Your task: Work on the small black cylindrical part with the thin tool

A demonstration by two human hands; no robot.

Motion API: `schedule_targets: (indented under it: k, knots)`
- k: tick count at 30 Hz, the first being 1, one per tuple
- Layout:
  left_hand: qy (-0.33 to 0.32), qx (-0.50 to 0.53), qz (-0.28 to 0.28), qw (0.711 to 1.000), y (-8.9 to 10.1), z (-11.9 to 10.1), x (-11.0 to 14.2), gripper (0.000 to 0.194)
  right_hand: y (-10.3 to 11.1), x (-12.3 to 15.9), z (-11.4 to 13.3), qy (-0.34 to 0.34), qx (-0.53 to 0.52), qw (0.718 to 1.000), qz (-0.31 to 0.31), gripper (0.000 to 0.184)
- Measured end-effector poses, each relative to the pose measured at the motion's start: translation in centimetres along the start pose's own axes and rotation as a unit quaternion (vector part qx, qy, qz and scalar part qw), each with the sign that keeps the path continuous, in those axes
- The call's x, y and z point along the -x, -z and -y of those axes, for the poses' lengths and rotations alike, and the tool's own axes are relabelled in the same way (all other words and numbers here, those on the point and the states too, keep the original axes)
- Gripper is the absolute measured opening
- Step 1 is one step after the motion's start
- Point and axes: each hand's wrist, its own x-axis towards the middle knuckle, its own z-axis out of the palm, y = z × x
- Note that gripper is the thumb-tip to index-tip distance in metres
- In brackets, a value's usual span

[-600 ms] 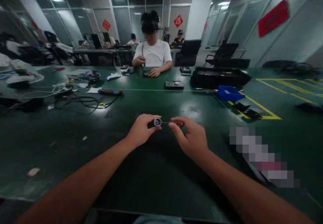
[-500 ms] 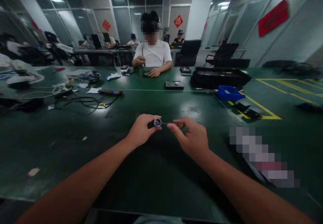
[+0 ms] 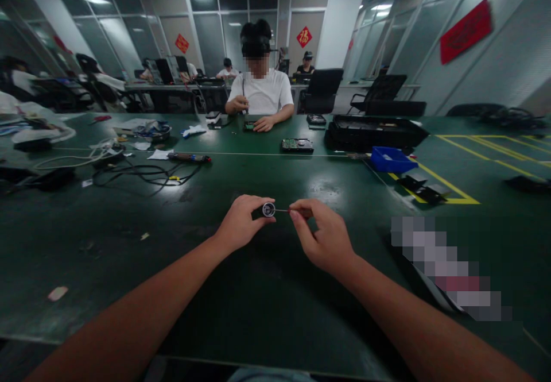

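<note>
Between the thumb and fingers of my left hand [image 3: 239,219] is a small round metallic part [image 3: 268,209], its ringed face turned toward me. My right hand [image 3: 326,231] is closed around the handle of a screwdriver [image 3: 282,210]; most of the handle is hidden by the fingers. The thin shaft points left and its tip meets the right side of the round part. Whether the tip sits in a screw or only touches the rim, I cannot tell. Both hands are just above the green tabletop [image 3: 258,290].
Across the table a person [image 3: 260,92] works on a small board. A circuit-board device [image 3: 297,145], black tray [image 3: 379,132] and blue bin [image 3: 392,159] lie beyond my hands. Cables [image 3: 142,175] and a pen-like tool [image 3: 189,157] are at left; a blurred-out flat item [image 3: 447,273] is at right.
My right hand has shifted its grip on the screwdriver, the fingers now covering more of the handle. My left hand and the round part stay in place.
</note>
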Motion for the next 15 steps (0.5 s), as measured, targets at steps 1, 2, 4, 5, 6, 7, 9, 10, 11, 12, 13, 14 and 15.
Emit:
schedule_targets:
  k: [1,2,4,5,6,7,9,10,11,12,13,14,15]
  knots:
    - [0.0,-0.001,0.002,1.0,0.0,0.0,0.0,0.038,0.1,0.0,0.1,0.0,-0.006,1.0,0.011,0.013]
    - [0.0,-0.001,0.003,1.0,0.0,0.0,0.0,0.038,0.1,0.0,0.1,-0.001,-0.01,1.0,0.019,0.013]
    - [-0.003,0.0,0.008,1.0,-0.1,0.0,0.0,0.037,0.1,0.0,0.1,-0.004,-0.011,1.0,0.026,0.013]
    - [-0.004,0.001,0.01,1.0,-0.1,0.0,0.0,0.037,0.1,0.0,0.1,-0.004,-0.011,1.0,0.024,0.015]
    - [-0.005,0.002,0.011,1.0,-0.1,-0.1,0.0,0.037,0.0,0.1,0.0,-0.007,-0.012,1.0,0.018,0.016]
    - [-0.004,0.003,0.01,1.0,-0.1,-0.1,0.0,0.038,-0.1,0.2,-0.1,-0.014,-0.018,1.0,0.009,0.017]
    - [-0.001,0.003,0.009,1.0,-0.1,0.0,0.0,0.039,-0.3,0.4,-0.2,-0.041,-0.046,0.998,-0.01,0.021]
    - [0.002,0.003,0.009,1.0,-0.1,0.0,0.0,0.039,-0.4,0.5,-0.3,-0.06,-0.067,0.996,-0.019,0.022]
    - [0.003,0.003,0.009,1.0,-0.1,0.0,0.0,0.039,-0.5,0.5,-0.3,-0.083,-0.092,0.992,-0.027,0.022]
    - [0.003,0.005,0.009,1.0,-0.2,0.0,0.0,0.039,-0.6,0.5,-0.4,-0.106,-0.118,0.987,-0.034,0.021]
    - [0.002,0.007,0.011,1.0,-0.2,0.1,0.0,0.038,-0.7,0.4,-0.5,-0.129,-0.143,0.98,-0.041,0.019]
    - [-0.002,0.01,0.012,1.0,-0.2,0.0,0.0,0.038,-0.8,0.3,-0.6,-0.153,-0.168,0.973,-0.05,0.02]
    - [-0.006,0.012,0.013,1.0,-0.1,0.0,0.0,0.038,-1.0,0.2,-0.7,-0.177,-0.192,0.963,-0.061,0.021]
